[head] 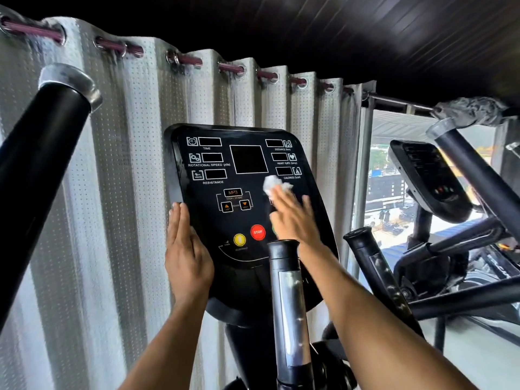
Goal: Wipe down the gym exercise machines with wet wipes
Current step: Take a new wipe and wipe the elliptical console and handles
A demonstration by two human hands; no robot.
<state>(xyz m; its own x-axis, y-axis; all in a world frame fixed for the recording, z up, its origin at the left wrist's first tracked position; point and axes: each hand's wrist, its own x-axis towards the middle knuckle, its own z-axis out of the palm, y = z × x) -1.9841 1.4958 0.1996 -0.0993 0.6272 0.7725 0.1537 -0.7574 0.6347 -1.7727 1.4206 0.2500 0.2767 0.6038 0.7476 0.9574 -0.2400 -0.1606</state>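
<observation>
From the head view, looking up at the machine: the right hand (292, 218) is flat against the console panel (247, 192), fingers (281, 198) straight and close together, pressing a crumpled white wet wipe (277, 184) onto the black face. The wipe pokes out just beyond the fingertips, on the far side of them, sitting right below the calories readout on the right half of the panel. So the wipe is under and ahead of that hand, and the untouched stretch of panel lies to its left: the big centre display, the time, speed and resistance windows, the MP3 buttons. I'd judge the next sweep has to run leftward or down across the face.

The left hand (185, 249) is on the near left edge of the console, fingers straight and together, palm laid against the side of the housing. It looks to be steadying the panel, not gripping it; nothing is in it.

Below the right wrist, the red stop button (257, 232) and the yellow button (239, 240) sit close by, so a downward pass would cross them. A handlebar post (289, 299) stands upright in front of the right forearm, near the camera.

The panel's long axis runs top to bottom, tilted away at the top. A second machine (430, 178) stands well apart on the right by the window, a curtain (112, 164) behind.
</observation>
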